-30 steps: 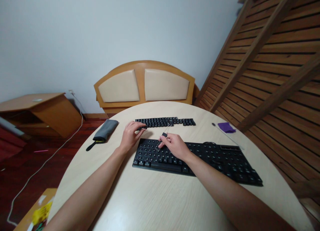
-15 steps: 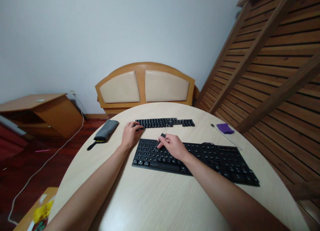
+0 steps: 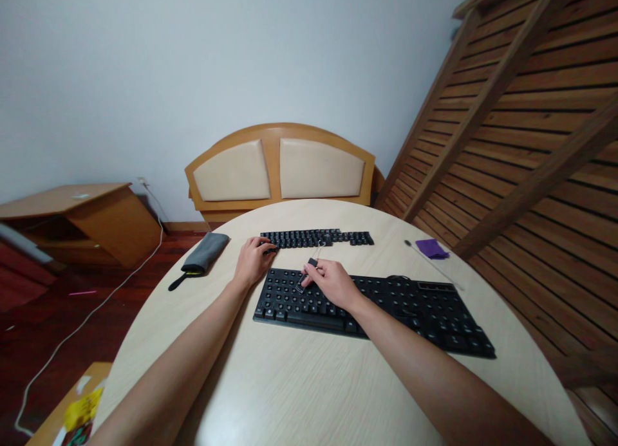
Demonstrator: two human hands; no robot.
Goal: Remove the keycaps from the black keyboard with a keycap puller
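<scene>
A black keyboard (image 3: pixel 410 298) lies aslant on the round table, many of its key positions bare of caps. Beyond it, loose black keycaps (image 3: pixel 297 239) are laid out in rows. My left hand (image 3: pixel 253 260) rests at the left end of these rows, thumb and forefinger closed around a dark keycap (image 3: pixel 271 248). Over the left part of the keyboard, my right hand (image 3: pixel 331 282) grips a keycap puller (image 3: pixel 313 262) by its black handle. The puller's wire loops point away from me, towards the rows. My right fingers hide part of the handle.
A grey pouch (image 3: pixel 206 253) with a black strap lies at the table's left. On the right are a thin brush (image 3: pixel 427 258) and a folded purple cloth (image 3: pixel 432 248). The pale round table (image 3: pixel 270 381) stands near a headboard (image 3: pixel 280 166) and leaning wooden slats (image 3: pixel 506 143).
Both hands keep nearly the same place and grip. The view has shifted very slightly.
</scene>
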